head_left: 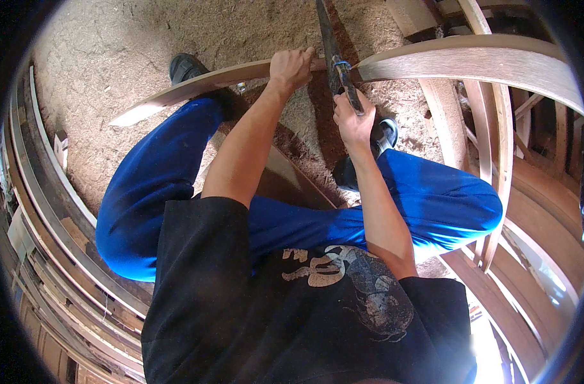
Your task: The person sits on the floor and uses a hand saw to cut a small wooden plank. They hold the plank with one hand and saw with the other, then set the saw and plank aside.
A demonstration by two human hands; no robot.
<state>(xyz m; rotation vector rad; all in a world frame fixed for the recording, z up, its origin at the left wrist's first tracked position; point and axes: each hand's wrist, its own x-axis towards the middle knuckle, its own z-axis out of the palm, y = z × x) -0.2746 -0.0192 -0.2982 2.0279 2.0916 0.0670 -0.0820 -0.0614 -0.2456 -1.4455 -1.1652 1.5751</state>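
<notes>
A long pale wooden board lies crosswise in front of me, over my lower legs. My left hand is closed over its upper edge, just left of a handsaw. My right hand is wrapped round the saw's dark handle, which has a blue tie near its top. The dark blade points away from me and crosses the board's line. Right of the blade, a wide length of board runs on to the right. Whether the two lengths are still joined behind the blade cannot be made out.
Sawdust covers the ground. Timber frames and upright boards crowd the right side. Long stacked planks line the left. Another board lies between my legs, which are in blue trousers.
</notes>
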